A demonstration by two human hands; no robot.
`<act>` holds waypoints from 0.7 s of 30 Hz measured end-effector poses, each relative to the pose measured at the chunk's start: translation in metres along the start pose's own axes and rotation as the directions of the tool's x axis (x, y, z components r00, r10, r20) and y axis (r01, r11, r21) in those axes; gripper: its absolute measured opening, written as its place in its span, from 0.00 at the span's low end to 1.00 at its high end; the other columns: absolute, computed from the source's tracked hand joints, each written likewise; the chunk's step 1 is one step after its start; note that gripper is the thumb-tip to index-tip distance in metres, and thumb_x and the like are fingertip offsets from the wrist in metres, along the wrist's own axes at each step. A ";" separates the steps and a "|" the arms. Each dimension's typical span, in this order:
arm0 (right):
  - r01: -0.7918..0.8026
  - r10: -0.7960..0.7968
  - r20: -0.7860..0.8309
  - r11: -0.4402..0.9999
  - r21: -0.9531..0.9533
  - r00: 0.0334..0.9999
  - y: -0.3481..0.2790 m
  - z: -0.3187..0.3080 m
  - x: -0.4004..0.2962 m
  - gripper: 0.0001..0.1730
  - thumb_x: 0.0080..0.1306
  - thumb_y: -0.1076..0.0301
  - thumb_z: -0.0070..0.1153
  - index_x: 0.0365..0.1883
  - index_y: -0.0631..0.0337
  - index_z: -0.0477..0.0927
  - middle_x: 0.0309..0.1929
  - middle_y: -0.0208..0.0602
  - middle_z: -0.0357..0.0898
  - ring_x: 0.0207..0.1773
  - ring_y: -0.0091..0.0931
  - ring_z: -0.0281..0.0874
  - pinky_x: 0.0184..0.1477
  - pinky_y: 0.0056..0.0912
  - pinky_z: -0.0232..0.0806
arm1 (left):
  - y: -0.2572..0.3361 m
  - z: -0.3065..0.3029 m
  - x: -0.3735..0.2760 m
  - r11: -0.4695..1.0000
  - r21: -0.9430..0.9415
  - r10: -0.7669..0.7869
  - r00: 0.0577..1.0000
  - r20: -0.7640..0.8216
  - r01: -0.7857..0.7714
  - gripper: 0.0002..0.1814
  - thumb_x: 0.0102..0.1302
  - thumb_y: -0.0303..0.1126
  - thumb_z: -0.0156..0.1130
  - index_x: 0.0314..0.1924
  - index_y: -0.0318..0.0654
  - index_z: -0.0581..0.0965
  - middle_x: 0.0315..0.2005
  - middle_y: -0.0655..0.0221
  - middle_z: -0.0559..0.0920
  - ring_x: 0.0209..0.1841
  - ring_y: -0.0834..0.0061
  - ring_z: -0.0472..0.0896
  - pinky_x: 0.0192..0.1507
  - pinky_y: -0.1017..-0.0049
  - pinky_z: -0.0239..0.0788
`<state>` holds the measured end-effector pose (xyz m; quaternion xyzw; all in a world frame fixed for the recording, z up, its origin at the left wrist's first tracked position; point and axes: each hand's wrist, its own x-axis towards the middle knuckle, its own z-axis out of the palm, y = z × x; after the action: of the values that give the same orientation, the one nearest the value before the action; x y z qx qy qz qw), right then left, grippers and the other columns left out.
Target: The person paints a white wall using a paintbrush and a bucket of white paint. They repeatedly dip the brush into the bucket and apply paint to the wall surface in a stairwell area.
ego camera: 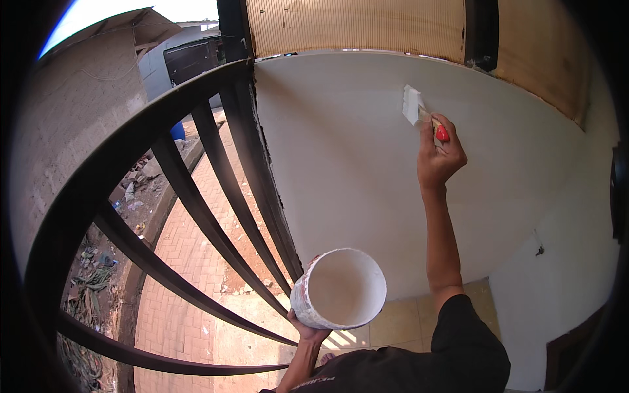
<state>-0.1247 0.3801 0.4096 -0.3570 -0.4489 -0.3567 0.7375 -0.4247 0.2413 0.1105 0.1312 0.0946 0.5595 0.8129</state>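
Observation:
My right hand (442,152) grips a paintbrush (437,128) by its handle, which shows red at the end. The brush's wide head, white with paint, lies against the upper part of a pale wall (344,162). Low in the view, my left hand (310,328) supports a paint-smeared bucket (314,307) from beneath and along its near left side. The bucket's round mouth faces up, and whitish paint shows inside; how deep it is I cannot tell. Most of the left fingers are hidden under the bucket.
A dark railing with upright bars (211,226) stands at my left, close to the bucket. Beyond it runs a brick-paved path (182,275) edged with rubble and litter. Corrugated translucent panels (354,24) sit above the wall. Floor tiles (398,324) lie below; a small fixture (539,249) is at right.

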 end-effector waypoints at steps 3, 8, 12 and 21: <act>0.109 -0.081 0.119 0.962 -0.250 0.990 -0.025 0.022 -0.013 0.08 0.64 0.73 0.68 0.42 0.60 0.85 0.33 0.31 0.85 0.28 0.23 0.83 0.30 0.25 0.75 | 0.000 -0.013 -0.007 0.997 -0.038 -0.060 0.998 0.016 0.061 0.46 0.64 0.69 0.47 0.75 0.48 0.65 0.68 0.63 0.71 0.69 0.56 0.71 0.67 0.48 0.68; 0.256 -0.230 0.215 0.962 -0.098 0.949 -0.072 0.096 -0.044 0.11 0.59 0.71 0.67 0.40 0.56 0.81 0.33 0.31 0.83 0.26 0.28 0.83 0.27 0.31 0.74 | 0.001 -0.006 -0.009 0.999 0.029 -0.013 0.994 -0.108 0.017 0.46 0.65 0.70 0.45 0.74 0.46 0.66 0.67 0.62 0.73 0.69 0.55 0.71 0.68 0.47 0.67; 0.173 -0.202 0.210 0.973 0.151 0.957 -0.112 0.120 -0.056 0.10 0.62 0.74 0.65 0.42 0.57 0.81 0.30 0.33 0.83 0.26 0.29 0.82 0.26 0.30 0.72 | 0.003 -0.020 -0.008 1.000 -0.010 0.000 0.993 -0.119 -0.001 0.44 0.67 0.70 0.45 0.71 0.45 0.70 0.67 0.62 0.73 0.69 0.56 0.71 0.68 0.48 0.66; -0.306 0.224 0.246 0.872 0.381 0.943 -0.004 0.054 -0.023 0.08 0.72 0.73 0.64 0.44 0.70 0.84 0.35 0.30 0.86 0.39 0.15 0.80 0.42 0.20 0.74 | 0.000 0.000 0.001 0.999 0.051 -0.001 0.999 -0.046 0.004 0.41 0.70 0.67 0.45 0.69 0.43 0.71 0.64 0.64 0.76 0.67 0.59 0.72 0.69 0.50 0.66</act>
<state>-0.1584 0.4288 0.4079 -0.2839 -0.5304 -0.1119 0.7909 -0.4243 0.2422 0.1108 0.1387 0.1276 0.5588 0.8076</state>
